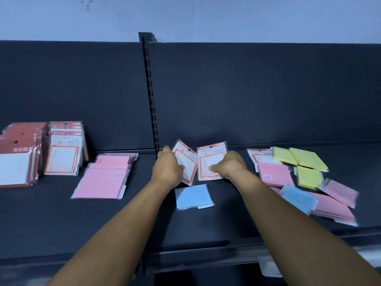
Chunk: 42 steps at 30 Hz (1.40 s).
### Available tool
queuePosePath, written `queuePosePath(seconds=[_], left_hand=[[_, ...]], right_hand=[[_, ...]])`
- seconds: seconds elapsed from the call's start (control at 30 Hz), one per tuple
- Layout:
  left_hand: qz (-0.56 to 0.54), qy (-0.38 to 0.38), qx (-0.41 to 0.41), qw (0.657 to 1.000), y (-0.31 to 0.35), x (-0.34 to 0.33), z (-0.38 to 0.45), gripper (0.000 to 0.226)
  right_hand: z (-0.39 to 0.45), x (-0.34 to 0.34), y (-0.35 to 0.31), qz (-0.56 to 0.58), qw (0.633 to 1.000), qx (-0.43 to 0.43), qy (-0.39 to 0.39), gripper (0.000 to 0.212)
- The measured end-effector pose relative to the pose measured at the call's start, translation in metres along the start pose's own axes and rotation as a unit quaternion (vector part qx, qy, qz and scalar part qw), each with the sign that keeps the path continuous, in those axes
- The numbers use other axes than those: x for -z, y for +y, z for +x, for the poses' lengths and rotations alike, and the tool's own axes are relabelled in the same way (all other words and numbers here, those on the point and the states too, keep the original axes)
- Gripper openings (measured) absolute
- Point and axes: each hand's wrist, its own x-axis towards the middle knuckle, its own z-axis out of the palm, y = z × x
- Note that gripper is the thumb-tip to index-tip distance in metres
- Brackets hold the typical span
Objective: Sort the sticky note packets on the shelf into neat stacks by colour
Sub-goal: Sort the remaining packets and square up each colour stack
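Note:
My left hand (167, 166) grips a tilted white packet with an orange border (188, 162) above the middle of the dark shelf (144, 219). My right hand (231, 165) pinches a second white orange-bordered packet (210, 162) just to its right. A blue packet (192, 196) lies flat below both. Left of centre sits a neat stack of pink packets (103, 178). At the right lies a loose mix: yellow packets (303, 159), pink packets (274, 175), a blue packet (299, 198) and another white orange-bordered packet (258, 156).
At the far left, upright white orange-bordered packets (61, 153) lean against the back, beside red-topped packs (18, 157). A slotted upright post (151, 96) divides the dark back panel. The shelf's front edge (206, 252) runs under my forearms.

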Motion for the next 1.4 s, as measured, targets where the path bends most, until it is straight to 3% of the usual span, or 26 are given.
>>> queuePosePath(seconds=[0.07,0.17,0.3,0.57,0.97,1.27,1.4], left_hand=[[0.016,0.012,-0.001,1.000,-0.004,0.003,0.003,0.031],[-0.001,0.029,0.017,0.999,-0.010,0.011,0.003,0.019],[-0.079,0.058,0.026,0.995,-0.014,0.028,-0.005,0.009],[-0.266,0.146,0.064,0.951,-0.047,0.075,-0.020,0.021],[-0.400,0.114,0.086,0.905,-0.151,0.153,-0.033,0.009],[-0.374,0.143,0.099,0.911,-0.222,0.197,-0.023,0.020],[-0.297,0.134,0.094,0.941,-0.246,0.202,-0.014,0.010]], right_hand=[[-0.002,0.003,0.003,0.058,0.998,0.017,0.034,0.014],[-0.005,0.007,0.010,0.146,0.985,0.044,0.075,0.022],[-0.017,0.013,0.008,0.232,0.964,0.087,0.096,0.014],[-0.049,-0.008,-0.041,0.344,0.928,0.140,0.024,0.015],[-0.103,-0.108,-0.150,0.306,0.934,0.172,-0.063,0.012],[-0.135,-0.178,-0.225,0.226,0.957,0.175,-0.045,0.011],[-0.142,-0.196,-0.244,0.142,0.972,0.187,-0.007,0.025]])
